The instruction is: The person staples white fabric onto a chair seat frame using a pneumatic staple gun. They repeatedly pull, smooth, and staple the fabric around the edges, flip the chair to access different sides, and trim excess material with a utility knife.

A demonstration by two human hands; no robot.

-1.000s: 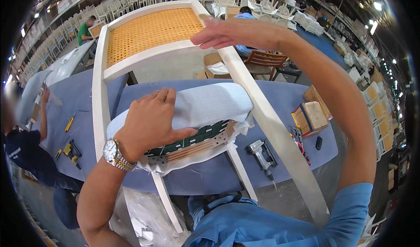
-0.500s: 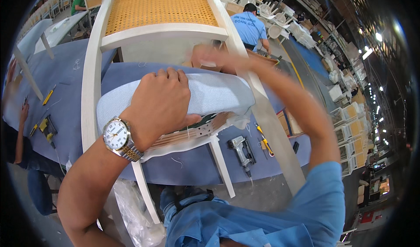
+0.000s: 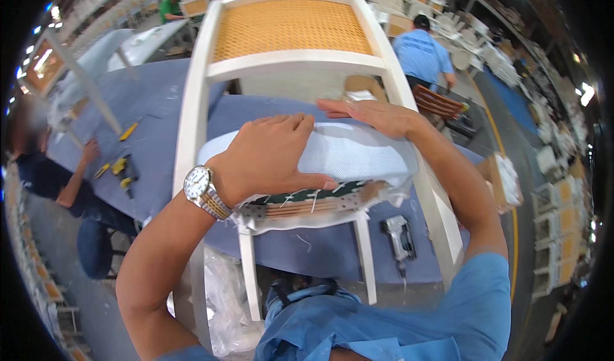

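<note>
A white wooden chair frame (image 3: 192, 111) with a woven cane back panel (image 3: 291, 28) lies tipped on a blue-covered workbench (image 3: 153, 98). Its seat cushion (image 3: 358, 153) is wrapped in pale blue-white fabric, with green webbing showing along the near edge. My left hand (image 3: 268, 159), with a wristwatch, presses flat on the cushion's near left part. My right hand (image 3: 371, 114) lies flat along the cushion's far edge, fingers stretched leftward. Neither hand grips anything.
A grey staple gun (image 3: 400, 236) lies on the bench right of the chair leg. Yellow tools (image 3: 121, 169) lie at left near a seated person (image 3: 45, 169). Another person in blue (image 3: 419, 50) stands behind. Stacked chairs line the right side, and clear plastic (image 3: 224, 297) hangs below.
My right hand came down from the chair's side rail onto the cushion's far edge. My left hand stayed pressed on the cushion. The view shifted closer over the seat.
</note>
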